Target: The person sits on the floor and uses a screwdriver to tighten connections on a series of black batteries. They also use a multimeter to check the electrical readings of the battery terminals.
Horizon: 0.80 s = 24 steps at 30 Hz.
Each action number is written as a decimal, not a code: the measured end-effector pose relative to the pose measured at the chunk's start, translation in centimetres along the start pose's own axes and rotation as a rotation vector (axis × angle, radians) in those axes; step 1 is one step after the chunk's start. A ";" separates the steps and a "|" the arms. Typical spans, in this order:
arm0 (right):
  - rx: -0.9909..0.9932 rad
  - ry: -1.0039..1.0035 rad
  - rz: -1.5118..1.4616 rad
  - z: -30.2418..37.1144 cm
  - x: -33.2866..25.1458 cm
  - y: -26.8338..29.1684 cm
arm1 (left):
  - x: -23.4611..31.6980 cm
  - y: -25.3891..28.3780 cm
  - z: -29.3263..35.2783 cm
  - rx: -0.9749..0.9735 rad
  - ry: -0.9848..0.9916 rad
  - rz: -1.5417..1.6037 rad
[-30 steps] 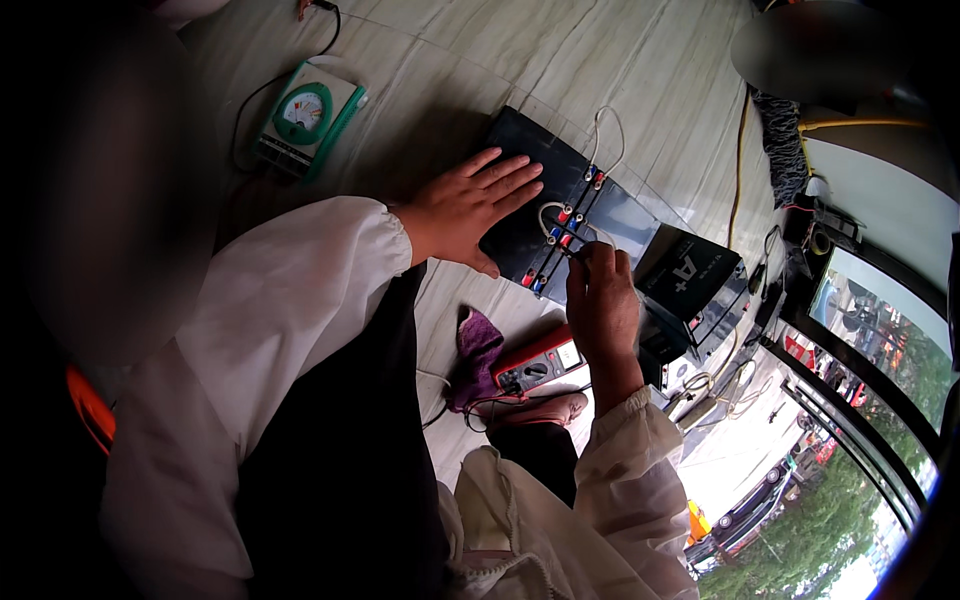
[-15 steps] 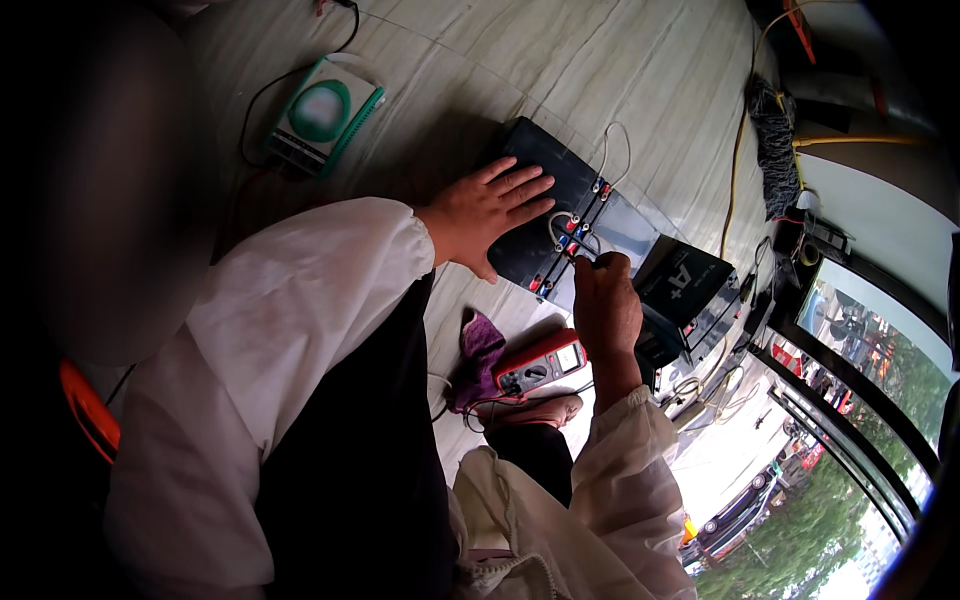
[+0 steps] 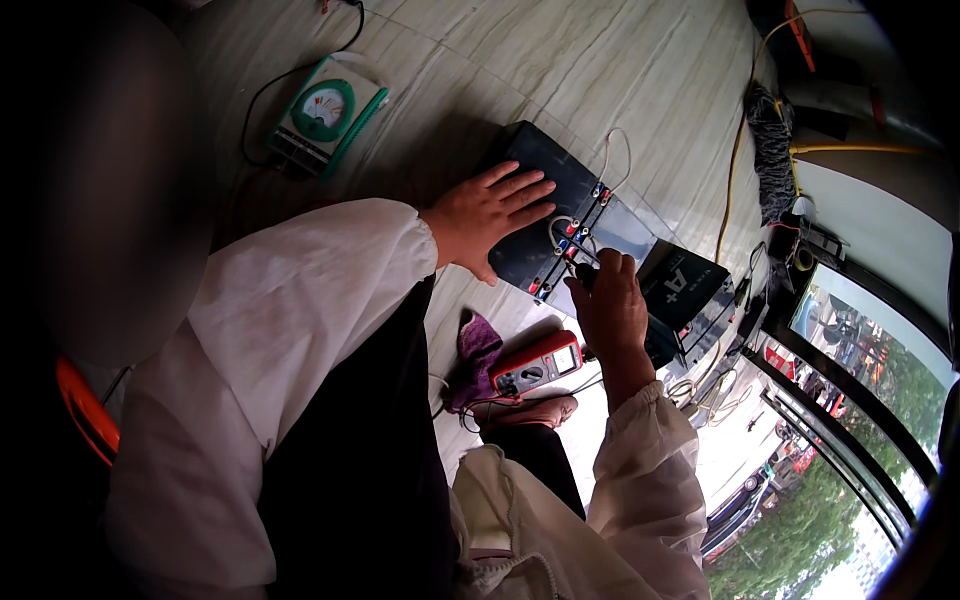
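Note:
My left hand [image 3: 488, 217] lies flat with fingers spread on a black battery [image 3: 545, 155]. Close to it, my right hand [image 3: 612, 308] is closed round the dark handle of what looks like a screwdriver [image 3: 586, 274]. Its thin end points at the battery terminals [image 3: 560, 250], where red and blue caps and short looped wires sit; whether the tip touches one is too small to tell. A glossy grey-topped battery [image 3: 622, 228] stands alongside the black one. Just beyond my right hand is another black battery [image 3: 685, 278] with pale lettering.
A red multimeter [image 3: 537, 364] rests by a purple cloth [image 3: 479, 345] and my foot [image 3: 545, 411]. At upper left, a green-and-white dial meter [image 3: 322, 108] trails a black lead. Cables [image 3: 715, 395] lie at the right, near a glass door. An orange curved object [image 3: 85, 410] is at far left.
My right hand has shifted slightly right and turned, so more of the dark handle shows. The left hand stays on the battery. Glare has gone from the dial meter's face.

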State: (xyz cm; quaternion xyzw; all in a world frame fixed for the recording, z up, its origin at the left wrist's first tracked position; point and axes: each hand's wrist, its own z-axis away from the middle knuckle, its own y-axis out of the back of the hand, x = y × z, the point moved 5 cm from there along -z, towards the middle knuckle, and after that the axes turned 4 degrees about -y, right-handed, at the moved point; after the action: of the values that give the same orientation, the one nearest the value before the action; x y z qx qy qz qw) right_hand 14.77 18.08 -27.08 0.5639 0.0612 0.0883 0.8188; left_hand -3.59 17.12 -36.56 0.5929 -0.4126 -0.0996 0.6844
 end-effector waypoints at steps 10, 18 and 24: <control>-0.122 -0.266 -0.231 -2.0 1.9 -2.1 | 0.1 0.2 -0.1 0.053 -0.011 0.027; -0.297 0.000 0.069 -2.4 1.0 -2.7 | 0.0 -0.2 0.1 0.070 -0.021 -0.012; -0.300 -0.367 -0.197 -3.3 1.6 -3.0 | 0.0 0.1 -0.1 0.019 -0.009 -0.015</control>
State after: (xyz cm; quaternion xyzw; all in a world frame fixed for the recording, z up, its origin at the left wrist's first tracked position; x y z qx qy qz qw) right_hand 15.89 20.40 -31.09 0.4340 -0.0477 -0.0879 0.8954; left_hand -3.58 17.22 -36.42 0.6020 -0.4124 -0.1035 0.6759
